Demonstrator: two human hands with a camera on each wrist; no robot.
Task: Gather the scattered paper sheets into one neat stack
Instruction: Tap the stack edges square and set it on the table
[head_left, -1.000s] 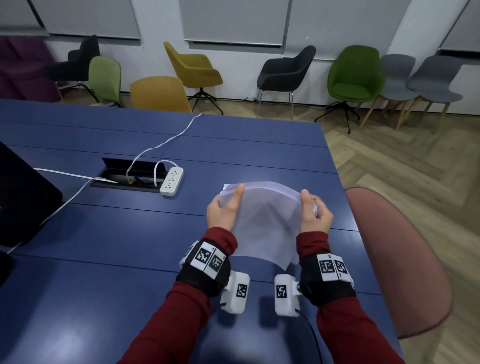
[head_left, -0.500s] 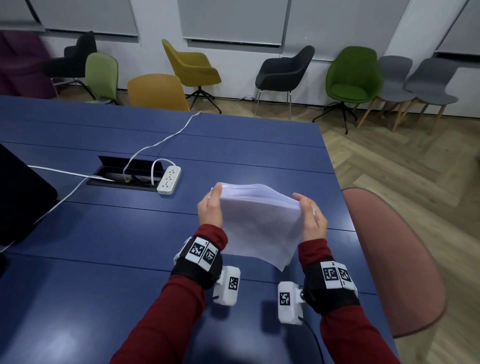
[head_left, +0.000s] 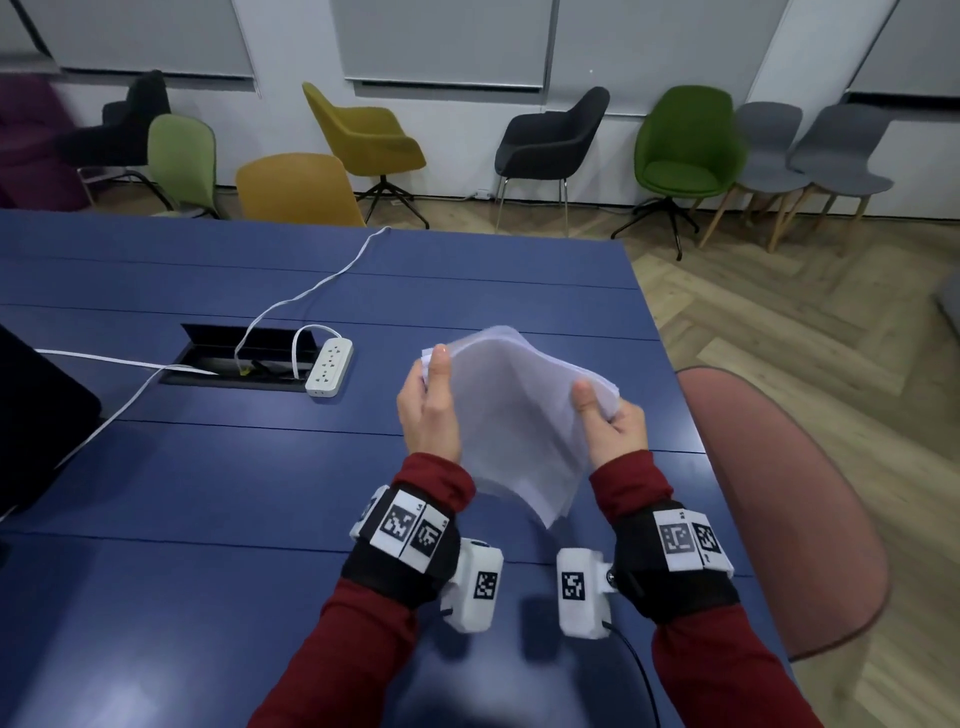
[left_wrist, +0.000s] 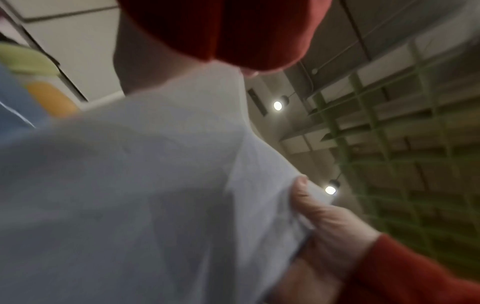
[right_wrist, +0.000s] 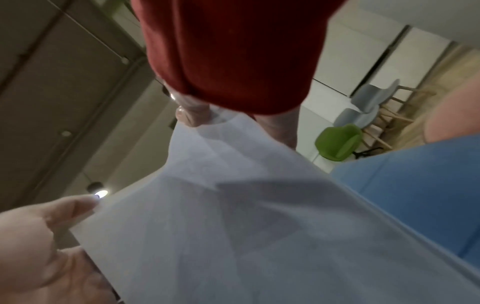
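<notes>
A stack of white paper sheets (head_left: 514, 415) is held in the air over the blue table (head_left: 208, 467), its lower corner hanging down towards me. My left hand (head_left: 431, 405) pinches the stack's upper left corner, thumb on top. My right hand (head_left: 613, 421) grips the right edge, thumb on the top sheet. The sheets bow upward between the hands, and their edges are slightly fanned at the right. The left wrist view is filled by the sheets (left_wrist: 142, 195), as is the right wrist view, where the paper (right_wrist: 233, 226) runs from a thumb at the lower left.
A white power strip (head_left: 329, 366) with its cable lies beside an open cable hatch (head_left: 244, 358) to the left. A dark screen (head_left: 36, 415) stands at the far left. A pink chair (head_left: 779, 493) is at the table's right edge.
The stack stays gripped by both hands. It has bowed upward more, and my left thumb now sits higher at the top left corner.
</notes>
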